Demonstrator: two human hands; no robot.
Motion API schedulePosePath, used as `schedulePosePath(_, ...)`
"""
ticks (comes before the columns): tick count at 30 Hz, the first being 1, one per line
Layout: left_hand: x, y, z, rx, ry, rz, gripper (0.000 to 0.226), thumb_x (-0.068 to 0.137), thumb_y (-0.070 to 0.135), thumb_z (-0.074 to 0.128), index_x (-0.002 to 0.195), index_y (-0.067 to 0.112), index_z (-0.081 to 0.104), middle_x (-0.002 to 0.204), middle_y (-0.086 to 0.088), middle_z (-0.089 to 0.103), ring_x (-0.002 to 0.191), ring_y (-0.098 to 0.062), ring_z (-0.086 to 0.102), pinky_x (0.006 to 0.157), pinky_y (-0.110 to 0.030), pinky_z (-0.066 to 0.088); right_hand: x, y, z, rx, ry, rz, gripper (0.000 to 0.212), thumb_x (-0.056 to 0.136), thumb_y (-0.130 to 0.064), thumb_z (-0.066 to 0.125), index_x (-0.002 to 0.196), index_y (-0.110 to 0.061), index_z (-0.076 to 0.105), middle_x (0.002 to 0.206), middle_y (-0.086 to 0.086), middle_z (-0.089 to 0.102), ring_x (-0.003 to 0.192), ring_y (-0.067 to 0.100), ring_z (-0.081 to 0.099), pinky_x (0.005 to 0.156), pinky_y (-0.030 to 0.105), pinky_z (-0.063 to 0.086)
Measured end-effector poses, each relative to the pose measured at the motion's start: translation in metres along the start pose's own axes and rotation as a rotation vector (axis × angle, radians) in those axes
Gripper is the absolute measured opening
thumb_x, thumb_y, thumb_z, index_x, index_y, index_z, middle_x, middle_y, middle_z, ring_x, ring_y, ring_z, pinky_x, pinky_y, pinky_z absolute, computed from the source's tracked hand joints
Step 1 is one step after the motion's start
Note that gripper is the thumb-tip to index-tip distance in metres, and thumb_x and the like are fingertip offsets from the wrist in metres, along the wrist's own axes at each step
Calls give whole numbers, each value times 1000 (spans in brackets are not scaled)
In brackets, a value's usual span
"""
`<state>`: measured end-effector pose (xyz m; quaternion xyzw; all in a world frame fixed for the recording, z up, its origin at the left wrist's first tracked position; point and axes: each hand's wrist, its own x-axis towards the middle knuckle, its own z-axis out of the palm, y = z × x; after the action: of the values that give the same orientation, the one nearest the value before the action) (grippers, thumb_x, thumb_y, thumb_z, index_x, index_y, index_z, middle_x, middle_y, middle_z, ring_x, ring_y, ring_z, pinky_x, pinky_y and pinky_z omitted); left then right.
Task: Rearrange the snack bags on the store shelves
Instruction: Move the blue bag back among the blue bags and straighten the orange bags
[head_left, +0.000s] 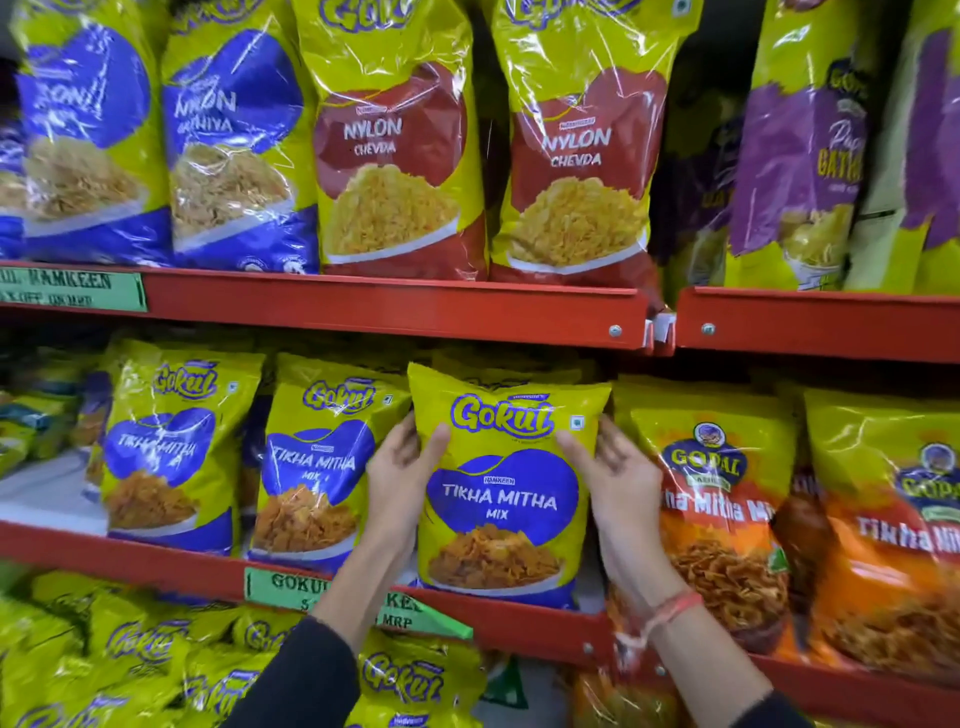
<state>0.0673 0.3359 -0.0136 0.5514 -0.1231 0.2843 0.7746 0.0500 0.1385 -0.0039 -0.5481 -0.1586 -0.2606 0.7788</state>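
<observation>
the yellow-green glossy plastic gokul tikha mitha mix bag with the blue label (501, 488) stands upright at the front of the red metal middle shelf (156, 558), its base sitting on or just above the shelf lip. the left hand (400, 475) clasps its left edge, thumb across the front and fingers behind; the right hand (615, 480) clasps its right edge the same way, so both hands are closed on the one bag.

just beside it on the left stands a second yellow-green tikha mitha mix bag (317, 467), with a third (171, 447) further left and leaning. touching or nearly touching it on the right is an orange and yellow plastic gopal tikha mitha bag (722, 509).

the slot looks tight, so pushing the held bag back could drag the orange bag askew or crumple its edge. the film is slick and the grip is only on the side edges; a loose squeeze could let the bag slide down over the lip towards the heap of yellow-green gokul bags (156, 654) below. the left forearm crosses the green paper price label (291, 590), which already hangs crooked, and a brush from the sleeve could tear it loose. squeezing hard would likely crush the brittle snack inside.
</observation>
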Motion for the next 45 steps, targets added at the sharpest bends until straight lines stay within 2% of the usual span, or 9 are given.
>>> schedulePosePath(4,14,23,21,33,203,109,14,77,15,77,70,22,67,64,13,71,56,9,59,57,-7,48,19,-14,15,-113,307,-53,14,70,-26,86,66,-26,73,69,-8,77,66,6,71,74,24,58)
schedulePosePath(8,13,21,32,215,345,167,23,85,29,69,102,13,67,88,9,68,83,-5,65,75,-15,46,25,-8,26,-322,419,-142,36,87,-38,69,106,-8,74,71,-2,67,56,-8,54,61,2,43)
schedulePosePath(10,1,10,31,485,302,374,46,97,31,49,137,8,49,133,-2,60,129,-17,52,105,-20,35,10,4,34,-506,323,-227,56,98,-45,47,142,-9,49,102,9,68,93,5,63,85,11,44)
schedulePosePath(12,-16,-9,24,826,202,633,55,101,30,34,149,4,28,159,-12,28,150,-18,18,122,-33,8,-16,25,39,-796,201,-463,66,103,-44,33,156,-9,16,160,16,30,150,16,22,120,26,19)
schedulePosePath(15,-35,-45,7,1237,-24,804,59,101,37,19,148,2,24,159,-12,14,152,-14,-2,122,-45,3,-42,69,23,-1305,-8,-881,62,103,-38,31,152,-1,20,160,21,18,155,23,-2,123,47,16)
schedulePosePath(20,-27,-57,-8,1430,-215,666,62,101,41,16,150,4,26,160,-9,21,149,-18,13,117,-46,20,-40,88,2,-1550,-193,-696,67,99,-45,38,150,-4,32,161,15,27,150,27,23,115,49,26)
schedulePosePath(25,-43,-47,-7,1487,-212,595,64,100,43,16,151,6,25,161,-8,20,150,-20,16,118,-47,17,-50,71,-8,-1593,-270,-662,67,101,-48,28,152,-4,29,162,13,24,150,27,25,118,46,21)
schedulePosePath(31,-85,-36,13,1217,-233,629,57,100,37,29,149,9,33,160,-2,26,149,-16,20,121,-45,13,-74,21,-71,-1475,-211,-618,61,104,-41,21,154,-6,24,165,8,20,154,19,10,124,41,11)
schedulePosePath(45,-129,-48,280,913,-332,773,56,100,35,33,151,9,28,161,-3,22,151,-14,14,123,-40,6,5,-95,-289,-945,453,-487,58,104,-36,28,151,-3,29,160,8,27,151,24,21,121,20,13)
